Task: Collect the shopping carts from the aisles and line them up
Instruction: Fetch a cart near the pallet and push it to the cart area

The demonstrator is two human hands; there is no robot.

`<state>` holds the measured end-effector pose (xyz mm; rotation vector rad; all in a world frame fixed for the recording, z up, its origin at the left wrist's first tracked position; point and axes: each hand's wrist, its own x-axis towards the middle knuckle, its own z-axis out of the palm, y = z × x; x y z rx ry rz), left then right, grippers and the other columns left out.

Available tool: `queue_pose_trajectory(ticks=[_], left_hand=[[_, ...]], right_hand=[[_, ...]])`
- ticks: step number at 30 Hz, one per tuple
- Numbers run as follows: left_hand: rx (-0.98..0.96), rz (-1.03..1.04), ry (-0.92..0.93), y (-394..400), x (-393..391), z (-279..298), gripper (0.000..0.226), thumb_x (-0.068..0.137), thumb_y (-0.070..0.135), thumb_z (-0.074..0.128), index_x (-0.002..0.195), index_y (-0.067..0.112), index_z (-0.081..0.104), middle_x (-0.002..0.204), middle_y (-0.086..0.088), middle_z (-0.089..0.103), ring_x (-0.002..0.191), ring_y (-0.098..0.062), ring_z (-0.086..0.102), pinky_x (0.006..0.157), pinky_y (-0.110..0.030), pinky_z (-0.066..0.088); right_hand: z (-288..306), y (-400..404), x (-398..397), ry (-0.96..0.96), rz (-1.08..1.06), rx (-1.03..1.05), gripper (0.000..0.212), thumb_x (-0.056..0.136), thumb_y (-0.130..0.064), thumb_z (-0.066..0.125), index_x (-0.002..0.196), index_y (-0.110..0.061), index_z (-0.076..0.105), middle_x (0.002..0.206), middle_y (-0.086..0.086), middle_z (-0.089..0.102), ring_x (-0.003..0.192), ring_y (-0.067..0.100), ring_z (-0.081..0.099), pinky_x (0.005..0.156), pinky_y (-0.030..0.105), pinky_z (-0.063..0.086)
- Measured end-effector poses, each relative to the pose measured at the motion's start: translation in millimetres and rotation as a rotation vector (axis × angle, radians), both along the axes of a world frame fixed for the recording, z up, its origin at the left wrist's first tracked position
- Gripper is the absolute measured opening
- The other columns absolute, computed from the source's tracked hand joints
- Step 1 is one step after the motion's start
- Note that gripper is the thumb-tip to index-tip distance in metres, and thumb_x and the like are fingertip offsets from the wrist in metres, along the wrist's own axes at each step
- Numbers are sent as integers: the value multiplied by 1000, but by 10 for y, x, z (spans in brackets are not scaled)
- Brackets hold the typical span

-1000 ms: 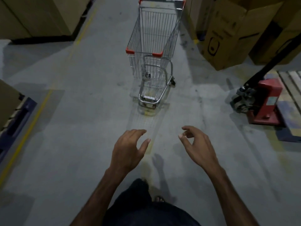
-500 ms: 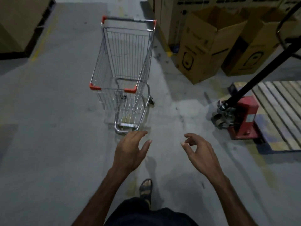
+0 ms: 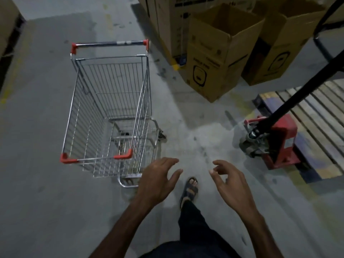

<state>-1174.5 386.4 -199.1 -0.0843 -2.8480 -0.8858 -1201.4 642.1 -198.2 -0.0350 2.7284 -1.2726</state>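
Note:
An empty wire shopping cart point(image 3: 109, 101) with red corner caps stands on the grey concrete floor, left of centre. Its nose faces me and its handle point(image 3: 109, 43) is on the far side. My left hand point(image 3: 158, 183) hovers palm down beside the cart's near right corner, fingers spread and holding nothing. It overlaps the cart's lower frame in view, and I cannot tell whether it touches it. My right hand point(image 3: 229, 181) floats further right over bare floor, fingers loosely curled and empty. My sandalled foot point(image 3: 189, 189) shows between the hands.
A red pallet jack point(image 3: 273, 142) with a long black handle stands at the right, against a wooden pallet point(image 3: 316, 112). Open cardboard boxes point(image 3: 219, 53) line the far right. More boxes edge the far left. Open floor lies left of the cart.
The cart has come much closer and now fills the left middle of the view; I have walked up to its right side. Both hands stay raised and empty.

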Motion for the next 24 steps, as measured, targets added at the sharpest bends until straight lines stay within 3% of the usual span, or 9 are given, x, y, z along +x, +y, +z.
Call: queue_pose_trajectory(ticks=[9,14,18,24], left_hand=[[-106,-78,-85,74,-1977,171,40,100,52,60,129,27,70,120,8,72,110,-14,64,89,-32,53],[-65,8,-69,8,-3009,333,42,98,51,61,128,23,72,120,4,74,108,-18,66,92,-35,54],[-13,107,-89,-189,-3603,318,43,98,53,60,127,23,73,121,6,73,111,-18,66,95,-39,54],[-4,178,-81,-626,-4619,156,39,98,48,63,122,19,74,116,3,74,102,-18,68,88,-37,56]], right_hand=[[-23,-281,-2153,-20,38,-67,31,99,-46,66,128,-35,65,110,-18,68,105,1,65,89,38,57],[169,-474,-3322,12,166,3,31,99,-45,66,128,-32,66,108,-17,68,102,4,64,91,36,55],[288,-599,-4021,23,208,24,30,99,-47,65,127,-36,65,108,-19,67,103,2,64,85,35,56],[124,-829,-4916,-15,251,40,33,99,-50,63,129,-37,65,109,-23,66,105,-1,63,86,36,58]])
